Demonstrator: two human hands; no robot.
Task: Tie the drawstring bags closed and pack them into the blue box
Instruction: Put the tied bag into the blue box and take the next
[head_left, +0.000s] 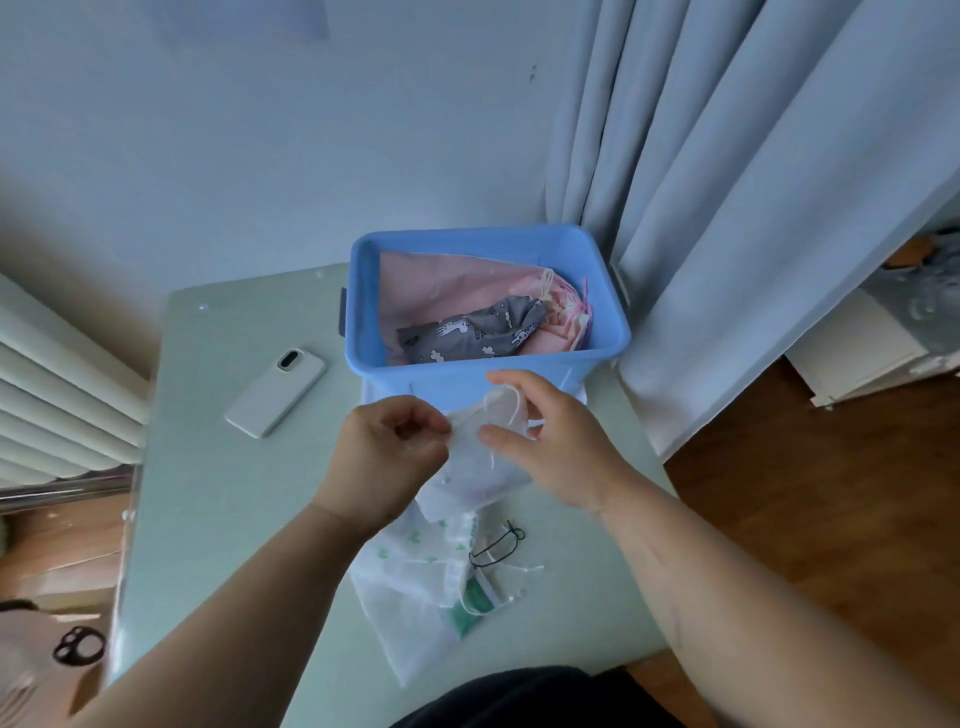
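Left grip (389, 452) pinches the white bag (470, 470) at its mouth and right grip (561, 447) pinches its cord (506, 402), over mid-counter (234, 519). The box (467, 382) sits at the far edge (pink bag (441, 288) and grey bag (467, 332) inside). More bags (410, 577) lie by the near edge.

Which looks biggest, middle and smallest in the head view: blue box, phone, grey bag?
Largest: blue box.
Then: phone and grey bag look about alike; the box hides part of the bag, so no ranking.

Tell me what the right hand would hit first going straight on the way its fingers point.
Probably the near wall of the blue box, just beyond the right hand and the white bag it holds; depth is unclear.
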